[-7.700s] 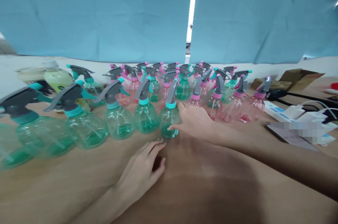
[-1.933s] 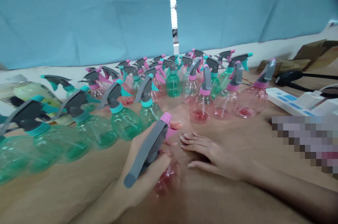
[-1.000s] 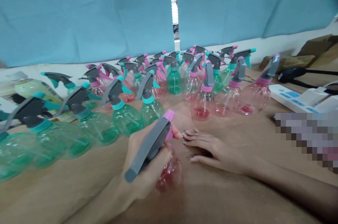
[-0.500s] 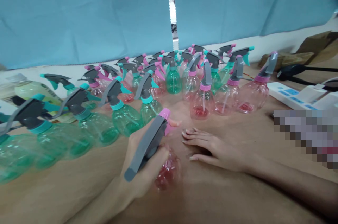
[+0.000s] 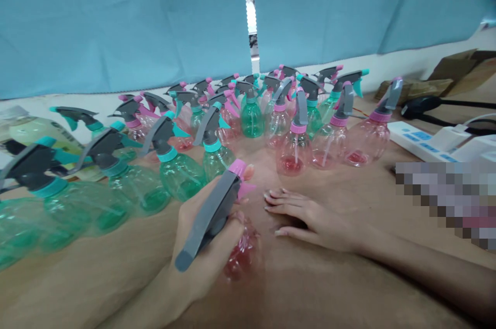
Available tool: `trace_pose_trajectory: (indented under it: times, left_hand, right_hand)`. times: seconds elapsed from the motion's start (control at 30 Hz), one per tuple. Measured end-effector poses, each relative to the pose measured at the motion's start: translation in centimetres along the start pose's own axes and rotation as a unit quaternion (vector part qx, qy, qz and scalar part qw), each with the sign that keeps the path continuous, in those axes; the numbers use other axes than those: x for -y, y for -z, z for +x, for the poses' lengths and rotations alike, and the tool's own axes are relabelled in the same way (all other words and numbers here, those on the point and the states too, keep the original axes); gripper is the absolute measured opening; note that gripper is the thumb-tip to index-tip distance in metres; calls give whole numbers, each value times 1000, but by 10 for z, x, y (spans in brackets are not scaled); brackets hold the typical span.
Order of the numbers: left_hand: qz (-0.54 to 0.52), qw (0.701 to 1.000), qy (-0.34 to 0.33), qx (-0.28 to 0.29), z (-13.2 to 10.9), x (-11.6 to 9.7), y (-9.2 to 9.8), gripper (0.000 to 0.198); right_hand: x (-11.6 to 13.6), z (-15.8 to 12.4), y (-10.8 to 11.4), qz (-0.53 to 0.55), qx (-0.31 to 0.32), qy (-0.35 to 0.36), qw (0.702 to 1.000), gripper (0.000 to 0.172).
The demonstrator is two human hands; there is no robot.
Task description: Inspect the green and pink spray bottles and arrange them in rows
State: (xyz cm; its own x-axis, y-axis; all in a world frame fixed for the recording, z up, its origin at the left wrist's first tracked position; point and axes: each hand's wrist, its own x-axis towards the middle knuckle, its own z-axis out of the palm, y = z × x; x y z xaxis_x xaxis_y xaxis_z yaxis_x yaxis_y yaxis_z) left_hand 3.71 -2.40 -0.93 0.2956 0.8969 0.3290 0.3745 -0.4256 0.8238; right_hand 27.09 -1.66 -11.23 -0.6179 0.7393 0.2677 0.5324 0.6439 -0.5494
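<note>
Pink spray bottle (image 5: 242, 249) is gripped tilted in the left hand (image 5: 201, 246) at the front of the table (image 5: 329, 293), right hand (image 5: 310, 215) lies flat and empty beside it, green bottles (image 5: 178, 179) stand in a row left, pink bottles (image 5: 290, 156) right, mixed bunch (image 5: 251, 112) behind looks not yet sorted.

Setting: small packing workshop.
Stock: dozens of green and pink translucent plastic spray bottles (image 5: 182, 182) on brown tabletop (image 5: 329, 287).
Fittings: white power strip (image 5: 413, 138); blue fabric curtain (image 5: 116, 24).
</note>
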Motion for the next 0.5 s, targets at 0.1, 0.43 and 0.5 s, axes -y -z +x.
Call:
trace_pose_trajectory:
  times: [0.1, 0.43, 0.5]
  left_hand:
    - [-9, 1000, -1, 4, 0, 2, -1, 17]
    - [5, 1000, 11, -16, -2, -2, 1, 5]
    - [12, 1000, 14, -22, -2, -2, 1, 4]
  right_hand:
    - [0, 0, 1, -1, 3, -4, 1000, 50]
    - [4, 1, 3, 9, -5, -5, 1000, 49]
    - [4, 1, 3, 12, -8, -4, 1000, 49]
